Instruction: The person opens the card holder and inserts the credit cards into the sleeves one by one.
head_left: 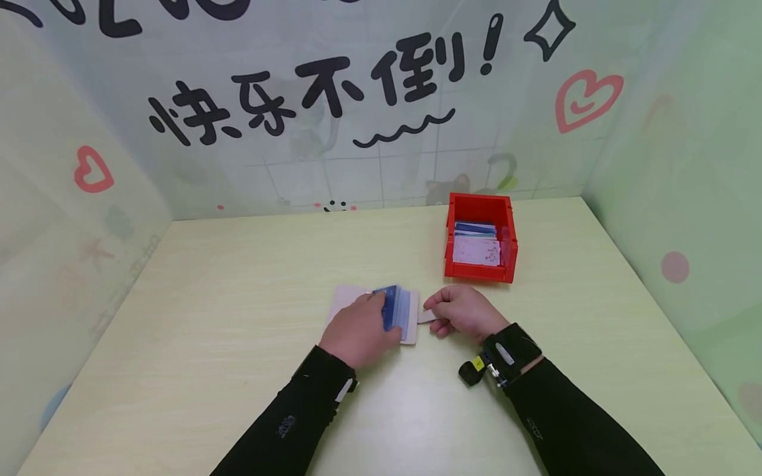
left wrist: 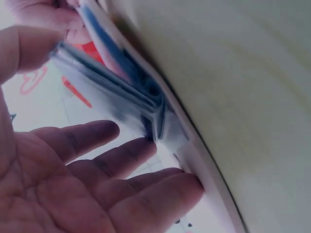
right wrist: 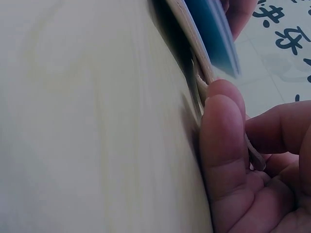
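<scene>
A pale pink card holder (head_left: 347,299) lies spread on the table, its blue and clear card sleeves (head_left: 400,311) standing up from the middle. My left hand (head_left: 361,329) spans these sleeves (left wrist: 112,82), thumb at one edge and fingertips at the other, with the lower fingers against the pink cover (left wrist: 206,179). To its right, my right hand (head_left: 467,311) pinches a short pale strap (head_left: 426,317) at the holder's right edge. The right wrist view has the strap (right wrist: 253,154) between thumb and fingers, low over the table.
A red open bin (head_left: 481,272) stands behind the right hand, with a pink floral card (head_left: 476,251) and several blue-edged cards in it. The pale wooden table (head_left: 238,284) meets printed cloth walls at the back and both sides.
</scene>
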